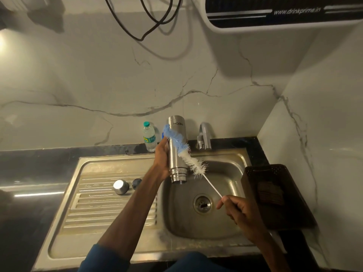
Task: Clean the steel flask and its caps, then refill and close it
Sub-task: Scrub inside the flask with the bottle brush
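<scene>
Head view: my left grip [162,160] clasps the inverted steel flask [176,163] mid-body; right grip [239,211] pinches the bottle brush [183,152] by its wire stem. I judge the flask rigid, probably slick; best held mid-body.

Uncapped steel flask [175,161] upended; steel cap [120,186] beside dark cap [137,183].

The left hand [162,159] has its fingers tucked out of sight behind the flask [174,160], and the brush [193,163] handle's end is buried inside the right hand [238,211]. The purifier [275,18] up top gets chopped off by the frame edge, and the plastic bottle [149,137] label's too tiny to read.
</scene>
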A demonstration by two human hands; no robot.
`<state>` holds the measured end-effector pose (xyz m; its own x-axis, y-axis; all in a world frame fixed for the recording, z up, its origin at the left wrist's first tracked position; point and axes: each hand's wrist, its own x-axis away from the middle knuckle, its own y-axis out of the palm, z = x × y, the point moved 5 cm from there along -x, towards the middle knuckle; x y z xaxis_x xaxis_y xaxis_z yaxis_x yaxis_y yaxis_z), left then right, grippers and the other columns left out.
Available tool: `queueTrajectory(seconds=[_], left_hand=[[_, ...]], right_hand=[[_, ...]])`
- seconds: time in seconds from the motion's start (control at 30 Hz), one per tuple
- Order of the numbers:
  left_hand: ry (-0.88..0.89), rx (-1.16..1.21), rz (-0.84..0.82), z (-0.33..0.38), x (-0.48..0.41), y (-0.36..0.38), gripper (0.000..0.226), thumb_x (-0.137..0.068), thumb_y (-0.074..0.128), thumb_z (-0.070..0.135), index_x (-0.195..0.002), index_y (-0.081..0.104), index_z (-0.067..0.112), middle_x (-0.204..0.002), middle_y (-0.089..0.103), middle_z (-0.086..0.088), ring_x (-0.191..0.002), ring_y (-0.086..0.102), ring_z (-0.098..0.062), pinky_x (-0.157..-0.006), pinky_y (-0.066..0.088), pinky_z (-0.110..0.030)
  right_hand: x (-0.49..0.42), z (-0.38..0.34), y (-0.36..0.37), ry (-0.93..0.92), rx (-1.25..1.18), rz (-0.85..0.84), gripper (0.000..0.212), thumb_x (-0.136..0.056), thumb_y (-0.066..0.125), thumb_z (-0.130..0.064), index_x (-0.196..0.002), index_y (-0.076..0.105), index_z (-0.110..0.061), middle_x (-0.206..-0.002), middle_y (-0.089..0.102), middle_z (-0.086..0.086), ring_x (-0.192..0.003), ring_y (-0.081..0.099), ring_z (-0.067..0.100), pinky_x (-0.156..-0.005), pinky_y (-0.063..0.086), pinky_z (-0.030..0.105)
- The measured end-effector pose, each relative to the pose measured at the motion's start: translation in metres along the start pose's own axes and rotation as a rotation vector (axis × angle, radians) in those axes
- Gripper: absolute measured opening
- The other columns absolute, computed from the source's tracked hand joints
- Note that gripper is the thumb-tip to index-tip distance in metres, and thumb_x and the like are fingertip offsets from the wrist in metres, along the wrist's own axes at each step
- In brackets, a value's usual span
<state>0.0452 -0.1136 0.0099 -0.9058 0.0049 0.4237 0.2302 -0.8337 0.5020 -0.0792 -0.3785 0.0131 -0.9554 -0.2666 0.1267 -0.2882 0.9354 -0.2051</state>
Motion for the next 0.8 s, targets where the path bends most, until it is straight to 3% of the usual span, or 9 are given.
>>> queueTrajectory(seconds=[0.1, 0.27, 0.37, 0.43, 0.5, 0.53, 0.6, 0.67, 0.8], left_hand=[[0.0, -0.036, -0.005, -0.001, 0.005, 0.004, 0.064, -0.104, 0.046, 0.057, -0.137, 0.057, 0.004, -0.099, 0.07, -0.013, -0.08, 0.069, -0.025, -0.075, 0.059, -0.037], [0.015, -0.066, 0.062, 0.002, 0.007, 0.001, 0.059, -0.106, 0.044, 0.055, -0.134, 0.057, 0.005, -0.098, 0.073, -0.011, -0.078, 0.071, -0.023, -0.071, 0.06, -0.036], [-0.022, -0.008, 0.088, 0.005, 0.004, 0.0, 0.055, -0.112, 0.026, 0.046, -0.111, 0.061, 0.004, -0.088, 0.071, -0.008, -0.076, 0.07, -0.022, -0.067, 0.059, -0.034], [-0.034, -0.005, 0.165, 0.008, 0.003, -0.006, 0.065, -0.111, 0.021, 0.055, -0.114, 0.063, 0.006, -0.108, 0.07, -0.017, -0.097, 0.069, -0.032, -0.071, 0.059, -0.038], [-0.064, -0.03, 0.107, 0.007, -0.003, -0.008, 0.079, -0.108, 0.024, 0.064, -0.145, 0.049, -0.002, -0.148, 0.049, -0.032, -0.135, 0.05, -0.047, -0.076, 0.063, -0.043], [-0.075, -0.049, 0.108, 0.004, -0.006, -0.009, 0.075, -0.11, 0.022, 0.058, -0.148, 0.044, -0.002, -0.151, 0.045, -0.031, -0.138, 0.046, -0.048, -0.079, 0.062, -0.043], [-0.059, -0.074, 0.102, 0.001, 0.0, -0.005, 0.056, -0.111, 0.029, 0.048, -0.128, 0.058, 0.004, -0.117, 0.067, -0.019, -0.103, 0.068, -0.036, -0.075, 0.059, -0.037], [-0.066, -0.107, -0.024, 0.0, 0.012, 0.012, 0.055, -0.107, 0.04, 0.054, -0.125, 0.059, 0.006, -0.094, 0.071, -0.014, -0.076, 0.07, -0.027, -0.066, 0.061, -0.035], [-0.07, -0.037, -0.075, 0.0, 0.019, 0.021, 0.064, -0.104, 0.046, 0.06, -0.134, 0.056, 0.004, -0.099, 0.071, -0.022, -0.078, 0.072, -0.033, -0.068, 0.064, -0.041]], right_hand=[[-0.009, -0.006, 0.002, -0.003, -0.022, -0.016, 0.035, -0.107, 0.05, -0.009, -0.086, 0.078, -0.014, -0.058, 0.051, -0.002, -0.051, 0.043, 0.001, -0.052, 0.034, 0.012], [-0.021, -0.021, 0.003, -0.013, 0.028, -0.007, 0.039, -0.108, 0.05, -0.017, -0.079, 0.075, -0.009, -0.048, 0.043, -0.012, -0.047, 0.036, 0.003, -0.051, 0.033, 0.016], [-0.017, -0.021, 0.006, -0.047, 0.144, -0.045, 0.047, -0.107, 0.052, -0.028, -0.063, 0.063, -0.014, -0.049, 0.041, -0.007, -0.049, 0.039, 0.009, -0.053, 0.034, 0.025], [-0.014, -0.016, 0.006, -0.066, 0.2, -0.058, 0.05, -0.107, 0.053, -0.027, -0.059, 0.056, -0.015, -0.051, 0.045, -0.004, -0.051, 0.042, 0.009, -0.055, 0.036, 0.024], [-0.016, -0.012, 0.004, -0.075, 0.212, -0.04, 0.05, -0.106, 0.053, -0.025, -0.058, 0.053, -0.016, -0.053, 0.048, -0.002, -0.052, 0.045, 0.009, -0.056, 0.037, 0.024], [-0.021, -0.012, 0.002, -0.08, 0.21, -0.025, 0.049, -0.106, 0.054, -0.026, -0.058, 0.053, -0.016, -0.053, 0.049, -0.002, -0.052, 0.046, 0.009, -0.055, 0.038, 0.025], [-0.036, -0.015, -0.001, -0.096, 0.212, -0.007, 0.048, -0.107, 0.052, -0.027, -0.06, 0.053, -0.018, -0.052, 0.048, -0.004, -0.05, 0.045, 0.006, -0.052, 0.036, 0.024], [-0.055, -0.023, -0.002, -0.118, 0.25, 0.031, 0.047, -0.108, 0.052, -0.025, -0.061, 0.051, -0.019, -0.05, 0.046, -0.009, -0.048, 0.042, 0.003, -0.05, 0.033, 0.018], [-0.08, -0.041, -0.006, -0.144, 0.294, 0.119, 0.046, -0.108, 0.051, -0.024, -0.063, 0.053, -0.017, -0.053, 0.046, -0.008, -0.049, 0.042, 0.005, -0.049, 0.033, 0.018]])
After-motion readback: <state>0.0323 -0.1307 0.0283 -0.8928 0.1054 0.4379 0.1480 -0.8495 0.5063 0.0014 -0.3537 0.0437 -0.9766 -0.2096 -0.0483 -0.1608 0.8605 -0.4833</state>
